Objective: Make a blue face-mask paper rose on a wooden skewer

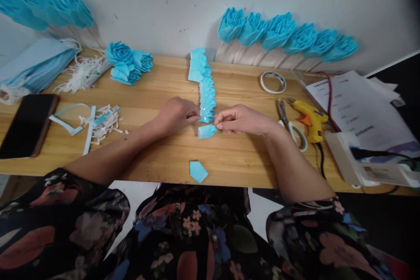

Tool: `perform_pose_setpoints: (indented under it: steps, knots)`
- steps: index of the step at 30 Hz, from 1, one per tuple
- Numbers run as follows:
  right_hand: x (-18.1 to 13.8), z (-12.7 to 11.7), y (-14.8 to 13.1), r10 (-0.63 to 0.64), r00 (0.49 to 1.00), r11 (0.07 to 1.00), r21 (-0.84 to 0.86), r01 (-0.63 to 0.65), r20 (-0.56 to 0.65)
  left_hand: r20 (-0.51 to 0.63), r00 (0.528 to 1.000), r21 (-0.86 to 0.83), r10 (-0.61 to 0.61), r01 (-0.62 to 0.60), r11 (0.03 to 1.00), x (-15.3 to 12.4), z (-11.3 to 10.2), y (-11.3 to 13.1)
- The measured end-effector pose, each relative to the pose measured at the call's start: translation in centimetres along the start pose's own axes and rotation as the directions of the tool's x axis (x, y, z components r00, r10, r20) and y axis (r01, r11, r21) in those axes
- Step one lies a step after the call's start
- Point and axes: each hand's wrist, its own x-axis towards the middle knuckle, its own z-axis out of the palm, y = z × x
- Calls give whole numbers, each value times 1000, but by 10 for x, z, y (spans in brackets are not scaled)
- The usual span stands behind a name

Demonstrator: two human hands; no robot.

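Observation:
A row of overlapping light blue petals [206, 87], folded from soft fabric-like material, runs down the middle of the table. At its near end, on the left side, my left hand [177, 116] has its fingers pinched together against the edge; what lies between the fingertips is hidden. From the right, my right hand [241, 120] pinches the tip of a single folded blue petal [206, 131], which lies just below the row. Closer to me, a flat five-sided blue piece [198, 171] rests by the table's front edge.
Blue flowers on sticks [278, 30] lean against the wall. Finished flower heads [126, 61], face masks [39, 63], white scraps [106, 124] and a phone [28, 124] are left. Tape [273, 73], scissors [288, 124], a yellow glue gun [311, 118] and a power strip [351, 162] are right.

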Motion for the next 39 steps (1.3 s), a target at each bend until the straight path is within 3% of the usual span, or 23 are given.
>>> perform_pose_setpoints:
  steps: [4,8,12,17,23,30,39]
  knots:
    - [-2,-1,-2,37,999,998,-57,-38,-28,18,1000,-26,-4,4,1000,-2,-3,3]
    - [-4,-3,-5,56,997,996,-60,-59,-44,19,995,-188,-94,96,977,-8,-12,11]
    - [-3,-4,-5,48,998,998,-38,-50,-41,135,986,-315,-101,139,939,-12,-20,19]
    - [-3,-3,-4,41,999,998,-39,-42,-22,200,975,-326,-96,158,932,-13,-19,26]
    - [-5,2,-7,38,999,983,-181,-32,29,210,960,-372,-185,254,893,-13,-13,29]
    - [-5,2,-8,-23,999,934,-358,9,-34,115,966,-131,-233,247,960,-12,-11,37]
    - [-5,2,-8,-51,995,893,-450,7,-85,121,958,-75,-261,271,960,-11,-14,42]
